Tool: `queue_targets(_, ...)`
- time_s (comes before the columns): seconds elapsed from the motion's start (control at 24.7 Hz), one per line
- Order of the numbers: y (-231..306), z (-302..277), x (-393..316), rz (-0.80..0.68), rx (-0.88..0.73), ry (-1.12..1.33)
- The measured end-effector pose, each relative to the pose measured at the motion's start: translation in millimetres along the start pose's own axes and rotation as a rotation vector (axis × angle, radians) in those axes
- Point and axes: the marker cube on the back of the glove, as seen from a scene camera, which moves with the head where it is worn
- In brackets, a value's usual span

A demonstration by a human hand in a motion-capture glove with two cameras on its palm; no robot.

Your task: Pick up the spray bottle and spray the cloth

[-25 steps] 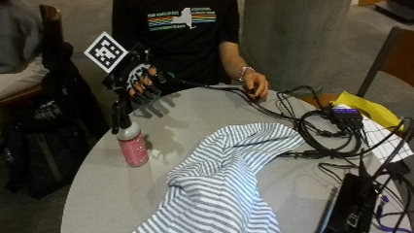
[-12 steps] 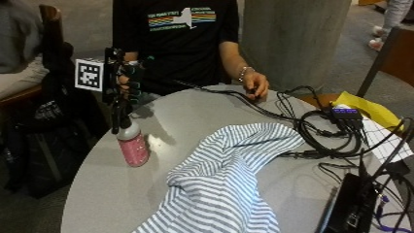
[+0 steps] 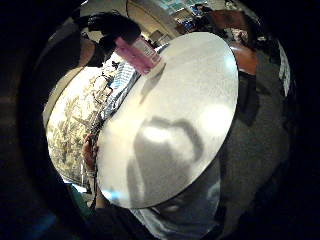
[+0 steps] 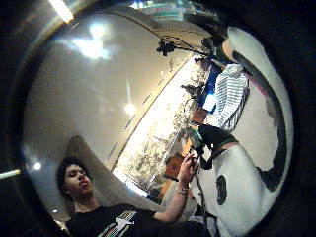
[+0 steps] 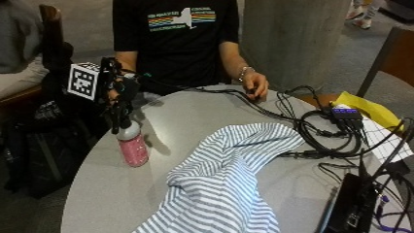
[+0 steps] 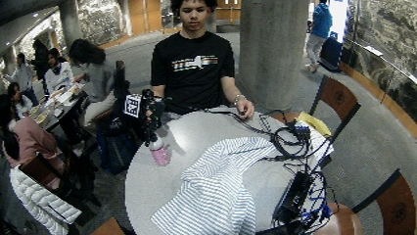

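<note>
A pink spray bottle (image 5: pixel 132 148) with a black sprayer head stands upright near the left edge of the round grey table (image 5: pixel 97 194). My gloved right hand (image 5: pixel 121 92) hangs right over it, fingers pointing down at the sprayer head and not curled round it. The little finger side palm view shows the bottle (image 3: pixel 137 52) on the table, some way from the palm. A blue and white striped cloth (image 5: pixel 220 184) lies crumpled across the middle and front of the table, to the right of the bottle.
The person's bare left hand (image 5: pixel 255 87) rests on the table's far edge. Black cables (image 5: pixel 323 131) tangle on the right, beside a yellow item (image 5: pixel 365 109) and a black device (image 5: pixel 349 208). A dark bag (image 5: pixel 39 145) sits left of the table.
The gloved hand has turned from a spread pose above the table's edge and come down to the bottle's sprayer head. Bottle and cloth have stayed put.
</note>
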Motion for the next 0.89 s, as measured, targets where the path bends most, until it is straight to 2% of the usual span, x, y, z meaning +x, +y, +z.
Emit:
queue_targets(0.53, -62, 24, 43, 0.123, -0.018, 0.152)
queue_targets(0.89, -76, 31, 59, 0.178, 0.019, 0.095)
